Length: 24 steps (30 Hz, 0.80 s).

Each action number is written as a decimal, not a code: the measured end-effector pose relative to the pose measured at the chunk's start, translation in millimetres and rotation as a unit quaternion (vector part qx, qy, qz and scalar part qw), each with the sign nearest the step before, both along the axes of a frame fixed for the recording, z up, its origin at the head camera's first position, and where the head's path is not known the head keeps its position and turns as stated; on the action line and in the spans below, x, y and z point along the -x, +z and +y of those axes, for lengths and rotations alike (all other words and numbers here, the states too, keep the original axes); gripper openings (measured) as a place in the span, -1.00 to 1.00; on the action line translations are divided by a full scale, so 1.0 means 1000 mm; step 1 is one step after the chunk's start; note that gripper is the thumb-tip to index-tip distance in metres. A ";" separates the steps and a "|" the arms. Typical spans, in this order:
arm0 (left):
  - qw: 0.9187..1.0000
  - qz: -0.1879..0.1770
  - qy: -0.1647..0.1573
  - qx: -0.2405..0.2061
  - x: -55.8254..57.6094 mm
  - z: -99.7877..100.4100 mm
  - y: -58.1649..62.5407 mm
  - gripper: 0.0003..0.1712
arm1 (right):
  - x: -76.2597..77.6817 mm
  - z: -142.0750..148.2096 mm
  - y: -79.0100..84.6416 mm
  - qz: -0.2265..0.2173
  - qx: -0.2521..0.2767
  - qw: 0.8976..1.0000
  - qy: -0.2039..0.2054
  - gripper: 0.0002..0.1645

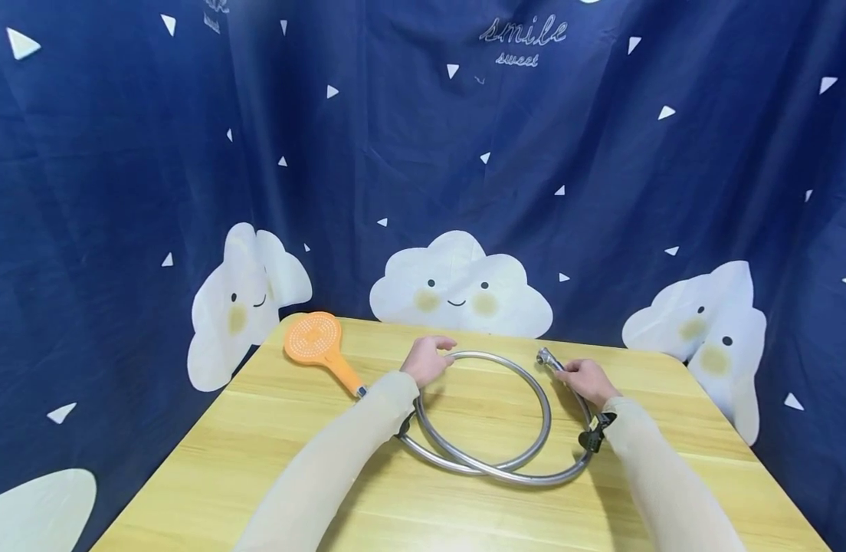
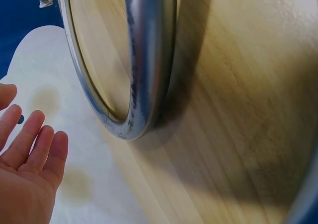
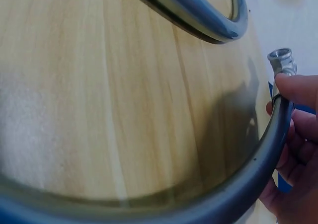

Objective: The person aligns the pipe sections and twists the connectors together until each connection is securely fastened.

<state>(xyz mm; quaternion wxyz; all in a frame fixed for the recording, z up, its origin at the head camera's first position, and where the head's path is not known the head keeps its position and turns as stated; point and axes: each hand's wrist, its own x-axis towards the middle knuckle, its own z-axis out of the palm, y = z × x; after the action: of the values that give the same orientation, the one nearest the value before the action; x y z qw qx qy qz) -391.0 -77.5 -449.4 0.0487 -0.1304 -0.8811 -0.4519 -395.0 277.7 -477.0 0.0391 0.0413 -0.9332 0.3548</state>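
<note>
A grey metallic shower hose (image 1: 533,481) lies looped on the wooden table. One end runs under the left forearm toward an orange shower head (image 1: 314,337), whose perforated face points up at the far left. My left hand (image 1: 426,360) hovers at the far left of the loop; in the left wrist view its fingers (image 2: 31,139) are loosely extended and apart from the hose. With thumb and fingers, my right hand (image 1: 590,379) pinches the hose's other end just below its metal connector (image 3: 281,60). That connector's open mouth tilts upward, raised near the table's back.
The light wooden table (image 1: 257,452) has its back edge against a dark blue curtain (image 1: 423,153) printed with clouds and triangles. More curtain hangs along both sides. Black wrist straps with devices (image 1: 594,433) sit over the pale sleeves.
</note>
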 end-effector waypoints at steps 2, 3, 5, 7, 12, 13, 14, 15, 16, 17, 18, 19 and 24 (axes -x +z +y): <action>1.000 0.000 0.002 -0.003 0.001 0.000 0.000 -0.58 | -0.001 0.001 -0.001 0.004 -0.010 1.000 -0.007 -0.68; 1.000 -0.002 0.002 -0.004 0.002 0.000 0.000 -0.58 | -0.001 0.001 -0.001 0.004 -0.017 1.000 -0.011 -0.68; 1.000 -0.005 0.002 -0.006 0.003 -0.001 -0.001 -0.58 | -0.001 0.002 -0.002 0.000 -0.032 0.999 -0.019 -0.67; 1.000 -0.011 0.001 -0.005 0.005 -0.001 -0.003 -0.58 | -0.002 0.004 -0.002 -0.003 -0.045 0.999 -0.023 -0.67; 1.000 -0.008 0.005 0.003 0.009 -0.005 -0.008 -0.56 | -0.004 0.006 -0.003 -0.003 -0.065 0.997 -0.030 -0.64; 1.000 -0.006 0.006 0.005 0.009 -0.006 -0.009 -0.56 | -0.004 0.006 -0.003 -0.004 -0.070 0.997 -0.034 -0.64; 1.000 -0.005 0.006 0.007 0.009 -0.007 -0.010 -0.56 | -0.005 0.007 -0.004 -0.005 -0.073 0.997 -0.035 -0.64; 1.000 -0.006 0.007 0.007 0.009 -0.008 -0.011 -0.56 | -0.005 0.007 -0.005 -0.005 -0.077 0.996 -0.034 -0.63; 1.000 -0.006 0.008 0.009 0.008 -0.009 -0.011 -0.55 | -0.005 0.007 -0.006 -0.005 -0.081 0.996 -0.035 -0.63; 1.000 -0.006 0.008 0.011 0.007 -0.010 -0.011 -0.55 | -0.005 0.007 -0.006 -0.006 -0.084 0.996 -0.037 -0.63; 1.000 -0.006 0.009 0.015 0.006 -0.011 -0.011 -0.55 | -0.005 0.006 -0.007 -0.007 -0.088 0.995 -0.040 -0.63; 1.000 -0.006 0.010 0.018 0.006 -0.011 -0.010 -0.54 | -0.005 0.006 -0.007 -0.007 -0.091 0.995 -0.040 -0.63; 0.999 0.001 0.013 0.041 0.004 -0.013 -0.007 -0.55 | -0.007 0.003 -0.005 -0.004 -0.110 0.993 -0.049 -0.65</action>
<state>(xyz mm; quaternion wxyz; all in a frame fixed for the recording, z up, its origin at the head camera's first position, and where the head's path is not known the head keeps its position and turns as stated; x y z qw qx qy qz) -394.7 -90.5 -456.8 0.0500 -0.1218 -0.9006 -0.4142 -387.9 280.6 -481.7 0.0476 -0.0015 -0.9675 0.2482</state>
